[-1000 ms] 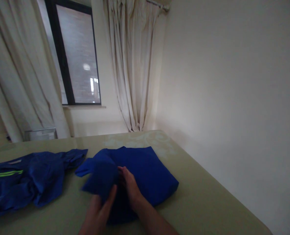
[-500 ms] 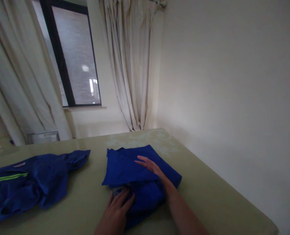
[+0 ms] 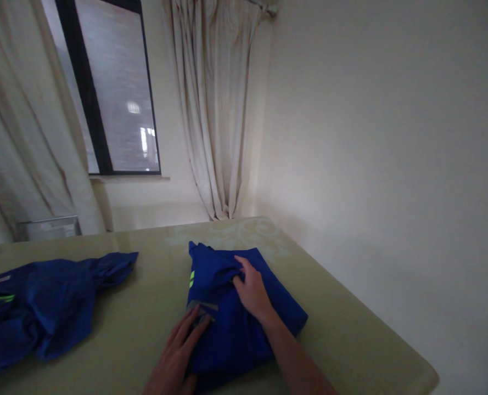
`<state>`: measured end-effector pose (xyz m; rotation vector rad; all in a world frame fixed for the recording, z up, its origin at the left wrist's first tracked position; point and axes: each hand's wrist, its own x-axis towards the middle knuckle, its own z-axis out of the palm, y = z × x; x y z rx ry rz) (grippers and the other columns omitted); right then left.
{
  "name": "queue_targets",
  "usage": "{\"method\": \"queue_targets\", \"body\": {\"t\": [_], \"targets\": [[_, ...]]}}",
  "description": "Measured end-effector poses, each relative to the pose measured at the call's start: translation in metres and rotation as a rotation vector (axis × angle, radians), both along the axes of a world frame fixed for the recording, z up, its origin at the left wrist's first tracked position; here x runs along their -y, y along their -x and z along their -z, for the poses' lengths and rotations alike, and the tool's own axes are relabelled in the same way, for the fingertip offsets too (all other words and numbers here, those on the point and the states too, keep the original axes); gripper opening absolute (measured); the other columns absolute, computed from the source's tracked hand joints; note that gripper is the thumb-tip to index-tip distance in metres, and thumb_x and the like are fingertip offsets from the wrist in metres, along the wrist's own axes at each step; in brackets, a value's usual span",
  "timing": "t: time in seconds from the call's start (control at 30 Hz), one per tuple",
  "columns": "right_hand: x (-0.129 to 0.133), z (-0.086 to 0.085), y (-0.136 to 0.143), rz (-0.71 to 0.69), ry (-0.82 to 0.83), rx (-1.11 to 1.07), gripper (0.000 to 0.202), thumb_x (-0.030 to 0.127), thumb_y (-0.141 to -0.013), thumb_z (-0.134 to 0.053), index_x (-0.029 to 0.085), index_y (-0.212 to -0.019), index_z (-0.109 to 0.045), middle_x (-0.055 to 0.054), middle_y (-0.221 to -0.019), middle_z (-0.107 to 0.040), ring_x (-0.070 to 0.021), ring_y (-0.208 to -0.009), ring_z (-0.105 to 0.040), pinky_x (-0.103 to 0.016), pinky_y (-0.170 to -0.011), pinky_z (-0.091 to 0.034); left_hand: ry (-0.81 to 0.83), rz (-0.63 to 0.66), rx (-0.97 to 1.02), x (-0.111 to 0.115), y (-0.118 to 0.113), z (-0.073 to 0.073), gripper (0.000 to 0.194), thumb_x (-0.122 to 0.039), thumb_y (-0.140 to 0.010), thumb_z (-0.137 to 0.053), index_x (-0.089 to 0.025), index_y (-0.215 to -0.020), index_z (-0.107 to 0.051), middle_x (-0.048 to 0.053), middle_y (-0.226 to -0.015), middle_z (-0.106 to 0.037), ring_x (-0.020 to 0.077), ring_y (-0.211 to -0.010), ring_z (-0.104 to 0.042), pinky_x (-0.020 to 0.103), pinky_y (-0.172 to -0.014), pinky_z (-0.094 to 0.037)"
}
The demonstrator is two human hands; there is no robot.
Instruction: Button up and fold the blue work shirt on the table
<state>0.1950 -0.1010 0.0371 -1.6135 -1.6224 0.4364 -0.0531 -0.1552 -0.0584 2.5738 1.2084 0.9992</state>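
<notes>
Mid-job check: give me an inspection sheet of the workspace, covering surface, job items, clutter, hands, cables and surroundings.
Surface: olive-green covering, pale scroll pattern near the far corner.
Job items: folded blue garment, creased on top, lime marks on its left side, grey patch near the left hand.
Clutter: crumpled blue garment on the left, cut off by the picture edge, untouched.
Hands: left, fingers spread on the folded garment by the patch; right hand, fingers on its upper part, pinching or only pressing unclear.
Cables: nothing seen.
Surroundings: dark-framed window, left curtain, right curtain, plain wall.
</notes>
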Motion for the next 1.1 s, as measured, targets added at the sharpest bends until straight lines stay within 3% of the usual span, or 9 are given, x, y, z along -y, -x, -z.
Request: {"method": "queue_targets", "body": {"t": [0.13,0.27,0.37,0.43,0.5,0.63,0.8,0.93,1.1], "targets": [[-0.018,0.013,-0.049,0.258,0.122,-0.303,0.044,0.034,-0.09,-0.046,0.015,-0.12,-0.071,-0.011,-0.115,-0.075,-0.0281,-0.111,-0.068,-0.04,-0.099,-0.052,0.043,-0.067,-0.052,-0.005,-0.004,0.005,0.106,0.013,-0.059,-0.043,-0.04,-0.152,-0.044,0.003,-0.164,-0.038,0.0288,-0.143,-0.049,0.048,-0.115,-0.046],[-0.022,0.03,-0.057,0.319,0.11,-0.329,0.05,0.049,-0.086,-0.059,0.011,-0.116,-0.072,-0.016,-0.113,-0.076,-0.0333,-0.116,-0.066,-0.042,-0.097,-0.052,0.09,-0.113,-0.174,-0.011,-0.004,0.006,0.101,0.015,-0.062,-0.042,-0.041,-0.145,-0.052,0.001,-0.164,-0.035,0.029,-0.144,-0.046,0.047,-0.115,-0.044],[-0.023,0.037,-0.042,0.303,0.083,-0.342,0.053,0.044,-0.072,-0.077,0.013,-0.115,-0.073,-0.015,-0.114,-0.076,-0.0344,-0.117,-0.066,-0.04,-0.098,-0.052,0.111,-0.118,-0.173,-0.015,0.008,-0.003,0.099,0.014,-0.065,-0.042,-0.044,-0.144,-0.053,-0.004,-0.165,-0.034,0.0278,-0.147,-0.041,0.047,-0.116,-0.042],[-0.025,0.036,-0.033,0.275,0.057,-0.359,0.048,0.039,-0.07,-0.078,0.016,-0.113,-0.074,-0.012,-0.113,-0.076,-0.0325,-0.115,-0.067,-0.039,-0.098,-0.052,0.145,-0.139,-0.103,-0.019,0.021,-0.012,0.098,0.012,-0.065,-0.04,-0.043,-0.145,-0.053,-0.005,-0.165,-0.035,0.025,-0.146,-0.044,0.045,-0.117,-0.041],[-0.027,0.032,-0.028,0.23,0.005,-0.419,0.044,0.039,-0.075,-0.073,0.018,-0.113,-0.074,-0.01,-0.113,-0.077,-0.03,-0.112,-0.068,-0.037,-0.096,-0.053,0.181,-0.193,0.016,-0.022,0.031,-0.018,0.096,0.009,-0.065,-0.039,-0.036,-0.149,-0.05,-0.002,-0.164,-0.038,0.0234,-0.144,-0.048,0.043,-0.119,-0.041],[-0.027,0.027,-0.032,0.182,-0.02,-0.523,0.039,0.035,-0.079,-0.065,0.016,-0.112,-0.074,-0.01,-0.11,-0.078,-0.0277,-0.102,-0.072,-0.035,-0.09,-0.056,0.24,-0.246,0.169,-0.024,0.034,-0.024,0.084,0.0,-0.068,-0.044,-0.015,-0.15,-0.048,0.01,-0.15,-0.058,0.027,-0.137,-0.055,0.045,-0.121,-0.039],[-0.025,0.033,-0.047,0.209,0.052,-0.507,0.033,0.028,-0.076,-0.066,0.017,-0.105,-0.076,-0.01,-0.104,-0.079,-0.0279,-0.097,-0.074,-0.037,-0.087,-0.057,0.259,-0.261,0.128,-0.025,0.028,-0.038,0.087,0.004,-0.06,-0.043,-0.024,-0.141,-0.058,0.007,-0.133,-0.066,0.0232,-0.121,-0.064,0.039,-0.109,-0.05],[-0.024,0.038,-0.048,0.235,0.093,-0.496,0.028,0.027,-0.076,-0.065,0.018,-0.1,-0.076,-0.009,-0.097,-0.079,-0.0289,-0.094,-0.074,-0.039,-0.086,-0.057,0.213,-0.389,0.057,-0.027,0.04,-0.052,0.071,0.003,-0.069,-0.045,-0.025,-0.131,-0.066,0.007,-0.123,-0.063,0.0241,-0.11,-0.065,0.041,-0.104,-0.051],[-0.02,0.038,-0.034,0.22,0.089,-0.496,0.027,0.022,-0.066,-0.072,0.019,-0.092,-0.074,-0.011,-0.105,-0.078,-0.0322,-0.109,-0.069,-0.043,-0.1,-0.051,0.191,-0.472,-0.013,-0.027,0.054,-0.048,0.069,-0.003,-0.074,-0.046,-0.02,-0.14,-0.059,0.012,-0.13,-0.062,0.0297,-0.118,-0.061,0.048,-0.11,-0.045]]}}
